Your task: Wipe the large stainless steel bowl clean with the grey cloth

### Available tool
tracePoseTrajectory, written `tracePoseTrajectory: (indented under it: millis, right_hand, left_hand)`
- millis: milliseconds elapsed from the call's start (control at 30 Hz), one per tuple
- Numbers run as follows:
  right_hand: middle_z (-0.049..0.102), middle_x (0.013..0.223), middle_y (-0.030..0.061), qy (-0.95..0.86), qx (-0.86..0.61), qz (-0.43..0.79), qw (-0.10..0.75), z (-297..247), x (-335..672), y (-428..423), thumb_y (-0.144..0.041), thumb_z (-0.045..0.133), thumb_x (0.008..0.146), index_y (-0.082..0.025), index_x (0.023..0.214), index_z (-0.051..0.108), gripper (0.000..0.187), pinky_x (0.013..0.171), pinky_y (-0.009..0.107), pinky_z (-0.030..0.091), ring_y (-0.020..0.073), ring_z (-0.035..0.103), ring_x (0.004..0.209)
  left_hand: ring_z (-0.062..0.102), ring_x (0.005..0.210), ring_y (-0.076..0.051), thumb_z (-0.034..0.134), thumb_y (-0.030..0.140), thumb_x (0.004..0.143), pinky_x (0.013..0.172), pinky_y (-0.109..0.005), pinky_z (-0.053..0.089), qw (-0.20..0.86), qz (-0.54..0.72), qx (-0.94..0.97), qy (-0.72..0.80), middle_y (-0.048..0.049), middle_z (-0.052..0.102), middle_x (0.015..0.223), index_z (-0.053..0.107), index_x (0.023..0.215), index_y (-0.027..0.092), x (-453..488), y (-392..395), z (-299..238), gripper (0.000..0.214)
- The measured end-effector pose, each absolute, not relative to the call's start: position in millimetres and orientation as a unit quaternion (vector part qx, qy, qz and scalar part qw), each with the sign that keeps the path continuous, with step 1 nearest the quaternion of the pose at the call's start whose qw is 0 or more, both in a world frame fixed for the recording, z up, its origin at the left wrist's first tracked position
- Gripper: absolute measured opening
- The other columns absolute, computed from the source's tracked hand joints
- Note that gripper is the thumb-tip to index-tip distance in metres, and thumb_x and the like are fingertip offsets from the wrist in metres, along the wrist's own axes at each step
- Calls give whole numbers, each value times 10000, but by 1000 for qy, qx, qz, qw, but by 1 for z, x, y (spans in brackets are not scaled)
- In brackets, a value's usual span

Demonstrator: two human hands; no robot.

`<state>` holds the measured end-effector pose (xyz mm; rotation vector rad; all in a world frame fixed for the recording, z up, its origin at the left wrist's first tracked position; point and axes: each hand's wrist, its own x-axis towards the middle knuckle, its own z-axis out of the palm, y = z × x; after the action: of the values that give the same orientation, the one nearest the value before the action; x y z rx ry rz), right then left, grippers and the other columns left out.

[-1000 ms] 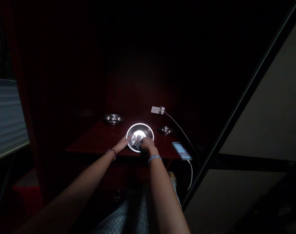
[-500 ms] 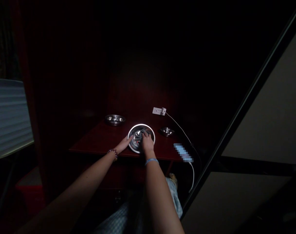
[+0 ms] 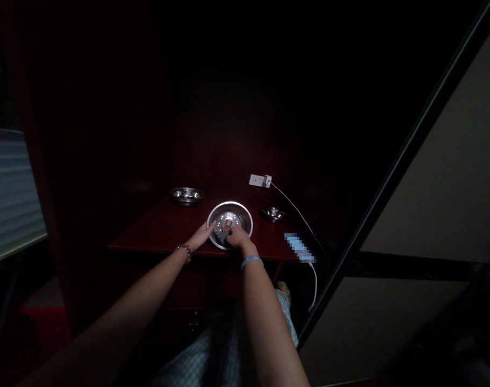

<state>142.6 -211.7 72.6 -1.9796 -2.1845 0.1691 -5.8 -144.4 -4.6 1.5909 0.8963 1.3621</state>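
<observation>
A shiny metal bowl (image 3: pixel 245 212) stands at the front edge of the dark red table. My left hand (image 3: pixel 202 235) grips its left rim, thumb over the edge and fingers around the outside. Reaching into the bowl, my right hand (image 3: pixel 239 236) is closed against a grey cloth (image 3: pixel 222 237) low on the inner wall; its fingertips are partly hidden. A small red-and-dark mark or label (image 3: pixel 228 225) shows at the bowl's bottom.
A second metal bowl (image 3: pixel 187 197) sits at the back left, and a smaller one (image 3: pixel 273 214) at the right. A white power strip (image 3: pixel 260 180) holds a charger, whose white cable runs to a blurred-out phone (image 3: pixel 299 248) at the table's right edge (image 3: pixel 269 257).
My right hand has moved from the bowl's right inner side down to its near side, dragging the grey cloth along. More of the bowl's bottom shows. My left hand keeps its hold.
</observation>
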Motion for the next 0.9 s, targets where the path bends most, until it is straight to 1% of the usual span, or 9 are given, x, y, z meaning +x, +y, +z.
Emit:
tracePoseTrajectory:
  millis: [100,167,267,367,467,567,633,767,900]
  right_hand:
    - [688,1135,130,-720,-689,-21,81,76,145,-214,-205,541,818,-153,1083,710,319,1004,371,365,246,589,1114]
    - [697,1099,139,-718,-683,-77,112,80,146,-217,-209,534,818,-142,1050,712,301,1024,398,323,268,549,1149]
    - [679,1157,115,-702,-661,-126,234,88,147,-224,-199,477,844,-179,1121,677,342,991,384,320,270,499,1173]
    - [631,1245,97,-631,-668,-127,373,98,149,-231,-205,409,876,-197,1251,586,415,945,368,337,264,504,1135]
    - [600,1267,125,-543,-700,-106,451,104,155,-234,-227,359,896,-165,1364,460,483,941,368,338,272,511,1138]
    - [582,1258,187,-465,-743,-72,476,104,164,-234,-275,317,924,-107,1433,336,537,948,383,339,298,524,1141]
    - [582,1246,209,-424,-762,-53,487,102,170,-233,-316,308,936,-94,1435,318,546,944,394,347,313,531,1135]
    - [613,1193,215,-396,-769,-56,499,98,180,-232,-372,339,936,-110,1373,412,514,936,431,361,344,524,1122]
    - [617,1198,216,-428,-769,-46,473,94,182,-230,-355,308,949,-107,1333,466,484,929,437,380,340,516,1137]
  left_hand:
    - [514,1284,-254,497,404,878,1130,-382,339,401,543,643,362,-121,597,1339,519,1289,132,-6,-143,-5,494]
    - [500,1297,-253,499,381,872,1128,-392,346,399,548,637,367,-110,615,1312,519,1290,145,-7,-143,-6,480]
    - [493,1303,-267,495,346,865,1120,-414,359,406,555,624,372,-114,629,1287,516,1291,147,-8,-144,-5,470]
    - [506,1289,-284,506,319,854,1122,-419,354,414,561,617,365,-135,622,1296,526,1280,132,-9,-145,-3,465]
    - [525,1269,-287,512,325,851,1118,-405,356,421,572,597,373,-148,613,1305,537,1264,120,-10,-146,-2,461]
    - [534,1258,-282,508,342,858,1104,-410,372,431,577,578,383,-145,609,1313,526,1271,124,-11,-145,-1,467]
    - [531,1263,-278,502,339,864,1104,-410,373,432,587,570,379,-151,597,1329,508,1291,116,-12,-144,-1,482]
    - [518,1280,-280,508,346,871,1111,-403,367,438,601,554,375,-158,589,1340,507,1302,118,-14,-142,-3,487]
    - [502,1300,-272,518,365,877,1120,-397,354,446,617,532,372,-147,584,1353,507,1315,133,-15,-142,-3,496]
